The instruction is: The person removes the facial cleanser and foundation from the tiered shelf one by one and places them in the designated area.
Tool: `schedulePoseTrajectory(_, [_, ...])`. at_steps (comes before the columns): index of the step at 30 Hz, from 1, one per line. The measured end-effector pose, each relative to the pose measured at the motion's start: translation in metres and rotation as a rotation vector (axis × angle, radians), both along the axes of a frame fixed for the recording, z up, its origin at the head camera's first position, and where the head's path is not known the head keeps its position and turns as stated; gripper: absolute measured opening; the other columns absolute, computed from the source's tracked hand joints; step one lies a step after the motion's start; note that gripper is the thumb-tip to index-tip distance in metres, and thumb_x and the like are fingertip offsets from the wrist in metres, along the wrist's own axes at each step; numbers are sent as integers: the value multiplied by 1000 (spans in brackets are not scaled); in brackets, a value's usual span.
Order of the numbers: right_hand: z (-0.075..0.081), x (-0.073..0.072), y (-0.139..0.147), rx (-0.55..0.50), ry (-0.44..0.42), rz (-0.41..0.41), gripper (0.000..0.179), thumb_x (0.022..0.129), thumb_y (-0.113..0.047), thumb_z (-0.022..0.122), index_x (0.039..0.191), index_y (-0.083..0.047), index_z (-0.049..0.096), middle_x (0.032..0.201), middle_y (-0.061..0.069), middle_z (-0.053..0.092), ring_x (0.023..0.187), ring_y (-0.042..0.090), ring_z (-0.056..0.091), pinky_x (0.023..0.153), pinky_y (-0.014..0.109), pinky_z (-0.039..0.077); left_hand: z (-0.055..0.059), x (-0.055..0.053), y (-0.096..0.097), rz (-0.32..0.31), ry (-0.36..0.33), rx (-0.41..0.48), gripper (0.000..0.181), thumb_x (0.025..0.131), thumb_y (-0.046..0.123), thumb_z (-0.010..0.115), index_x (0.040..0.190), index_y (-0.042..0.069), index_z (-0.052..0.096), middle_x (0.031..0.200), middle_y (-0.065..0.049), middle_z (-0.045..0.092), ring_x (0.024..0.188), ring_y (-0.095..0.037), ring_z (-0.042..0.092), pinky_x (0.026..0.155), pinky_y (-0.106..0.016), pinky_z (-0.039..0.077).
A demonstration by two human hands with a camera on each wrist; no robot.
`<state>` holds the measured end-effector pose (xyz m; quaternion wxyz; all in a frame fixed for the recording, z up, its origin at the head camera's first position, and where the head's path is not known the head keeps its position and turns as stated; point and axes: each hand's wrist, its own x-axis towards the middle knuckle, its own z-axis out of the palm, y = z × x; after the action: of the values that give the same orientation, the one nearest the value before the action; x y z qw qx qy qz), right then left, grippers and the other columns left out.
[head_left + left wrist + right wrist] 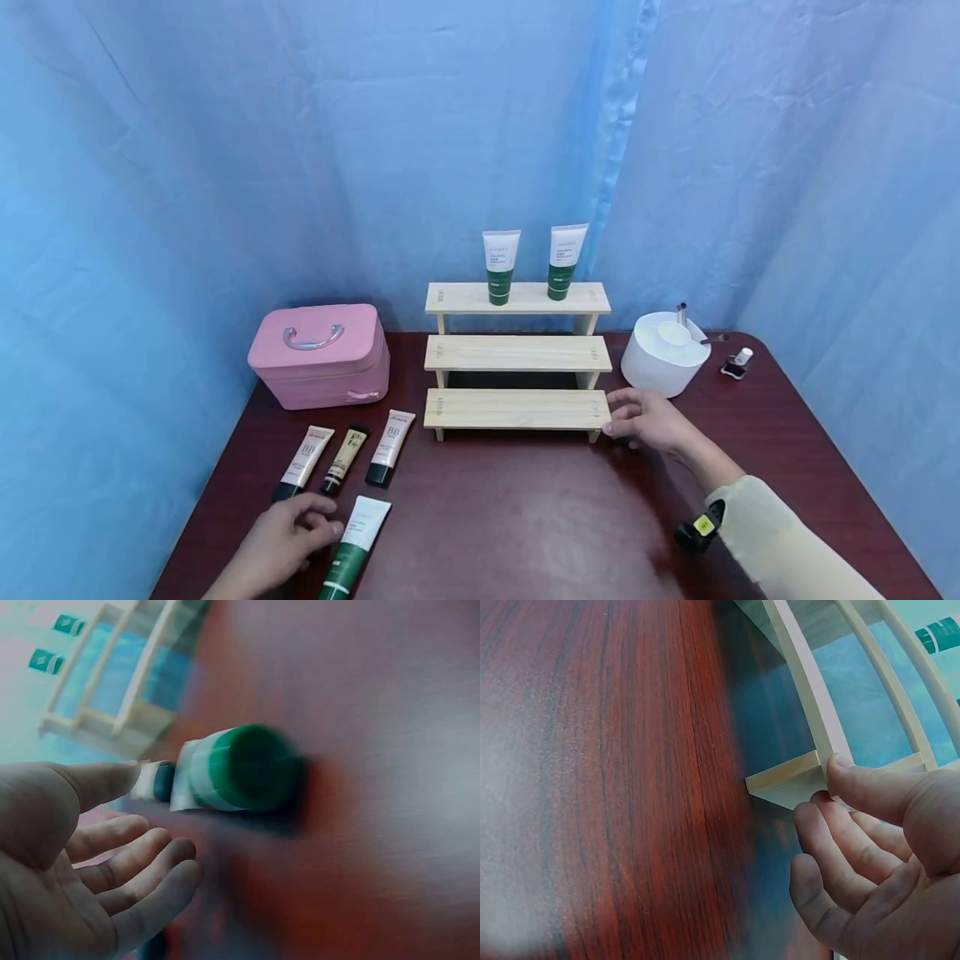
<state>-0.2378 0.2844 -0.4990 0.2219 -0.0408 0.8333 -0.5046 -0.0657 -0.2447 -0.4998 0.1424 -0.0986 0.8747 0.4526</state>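
A three-step wooden display stand [517, 408] stands mid-table. My right hand [648, 423] is at the right end of its lowest step, gripping the corner; in the right wrist view the thumb [855, 778] lies on the board's edge and the fingers curl by its end. Beside a white-and-green squeeze tube [355, 546] lying on the table is my left hand [281, 537], its fingers loosely bent and holding nothing. The left wrist view shows the tube's green cap [259, 766] past the fingertips. Two similar tubes, left [499, 267] and right [564, 262], stand on the top step.
Left of the stand sits a pink case [318, 358]. Two BB cream tubes, left [306, 458] and right [392, 446], lie before it with a gold tube [347, 457] between. At right are a white organizer [660, 367] with brushes and a nail polish bottle [737, 364]. Blue curtains [450, 125] surround the table.
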Motion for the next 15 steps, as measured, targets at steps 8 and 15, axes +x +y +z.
schedulePoseTrajectory(8, [0, 2, 0, 24, 9, -9, 62, 90, -9, 77, 142, 8, 48, 100, 12, 74, 84, 27, 70, 65, 44, 56, 54, -57, 3, -59, 369, -128, 30, 95, 25, 75, 119, 7, 70, 98, -5, 73, 81, -14, 66, 66, -26, 54])
schedulePoseTrajectory(15, [1, 2, 0, 56, 23, -19, 61, 88, -10, 79, 139, 7, 51, 98, 11, 74, 83, 28, 69, 63, 43, 55, 101, -133, 39, -194, 551, -96, 38, 95, 27, 76, 127, 9, 67, 115, -9, 71, 102, -25, 67, 91, -44, 57])
